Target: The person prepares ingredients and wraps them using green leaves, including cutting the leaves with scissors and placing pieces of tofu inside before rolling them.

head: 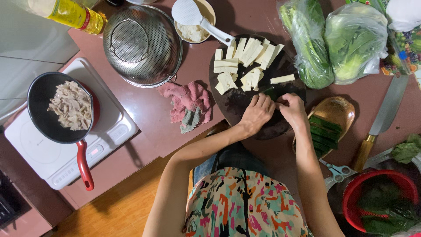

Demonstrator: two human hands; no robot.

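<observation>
- Both hands meet over the near edge of a dark round cutting board (245,107): the left hand (258,113) and right hand (291,110) pinch a small dark green leafy piece (271,93) between their fingertips, apparently to tear or fold it over the board, where any scraps would fall.
- Neither hand is released; each is curled around the green piece, though how much of it they hold is hidden by the fingers.
- Pale tofu strips (245,66) lie fanned across the far half of the board, pushed away from the hands so the near half stays free for work.
- A wooden oval dish (337,112) sits just beside the right hand, holding flat green pieces (323,134), within easy reach for dropping finished ones.
- A cleaver (386,112) with a wooden handle lies on the tabletop (149,109) to the right, blade pointing away; scissors (337,172) rest near a red colander of greens (379,202).
- Two clear plastic bags of leafy greens (333,44) lie at the far right, unlabelled as far as can be seen.
- A yellow oil bottle (72,13) with a red-and-yellow label lies tilted at the far left.
- An upturned metal colander (142,44), a bowl with a white rice paddle (195,19) and a pink cloth (188,103) fill the middle.
- A black pan of pale shredded food (61,107) rests on a white induction cooker (66,136), red handle toward the person.
</observation>
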